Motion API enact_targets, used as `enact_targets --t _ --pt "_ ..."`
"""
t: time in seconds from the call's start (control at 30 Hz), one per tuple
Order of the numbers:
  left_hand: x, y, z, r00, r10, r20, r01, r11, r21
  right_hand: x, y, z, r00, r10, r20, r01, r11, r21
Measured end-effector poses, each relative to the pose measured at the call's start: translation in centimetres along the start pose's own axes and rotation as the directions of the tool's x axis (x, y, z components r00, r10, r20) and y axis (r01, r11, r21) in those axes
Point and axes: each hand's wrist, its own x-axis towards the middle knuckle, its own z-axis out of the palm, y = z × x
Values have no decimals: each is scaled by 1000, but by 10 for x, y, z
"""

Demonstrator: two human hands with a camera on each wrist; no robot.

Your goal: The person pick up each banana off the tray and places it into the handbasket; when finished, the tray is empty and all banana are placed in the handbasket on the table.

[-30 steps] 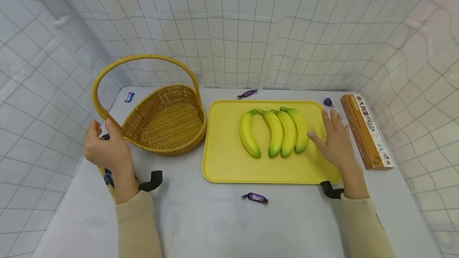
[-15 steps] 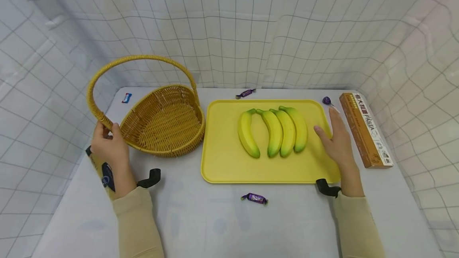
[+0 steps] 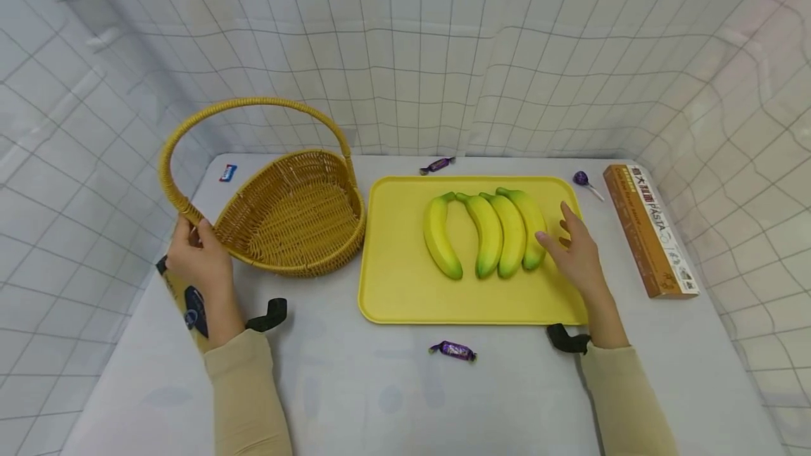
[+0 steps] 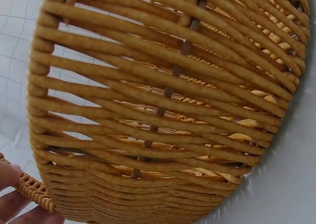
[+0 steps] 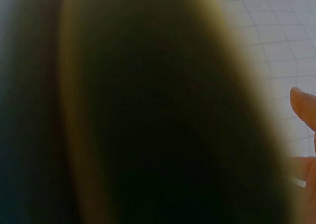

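My left hand (image 3: 204, 262) grips the lower left end of the arched handle (image 3: 262, 100) of a wicker basket (image 3: 310, 268). The left wrist view shows the basket's woven side (image 4: 163, 105) up close, with fingers (image 4: 7, 177) on the handle. Several yellow bananas (image 3: 535, 227) with green ends lie on a yellow tray (image 3: 393, 273), one apart from the others. Over the tray's right part, my right hand (image 3: 578, 255) holds nothing, its thumb beside the rightmost banana; contact cannot be told. A dark blurred shape fills most of the right wrist view, with fingers (image 5: 305, 108) at its edge.
A pasta box (image 3: 649, 231) and a lollipop (image 3: 581, 178) lie right of the tray. Purple wrapped candies lie behind (image 3: 437, 165) and before it (image 3: 453, 351). A small red-and-blue candy (image 3: 228, 173) sits at the back left. A yellow-and-blue pack (image 3: 193, 305) is partly under my left arm.
My left hand has moved from beside the basket handle to gripping it. My right hand has shifted left from the tray's right edge, nearer the bananas, uncovering the lollipop stick.
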Motion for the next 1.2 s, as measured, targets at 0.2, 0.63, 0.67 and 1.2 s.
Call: enact_targets --t 0.2,0.63,0.67,1.2 --pt "1 0 2 1000 6 12 -6 1000 -2 -1 3 9 997 68 40 -69 998 11" --pt "0 1 2 1000 29 -7 -29 1000 1 0 6 17 992 122 41 -123 992 14" --pt "0 1 2 1000 30 -8 -30 1000 1 0 6 18 991 124 41 -125 992 12" --pt "-2 1 0 1000 22 -12 -22 1000 1 3 10 28 990 137 26 -135 989 -51"
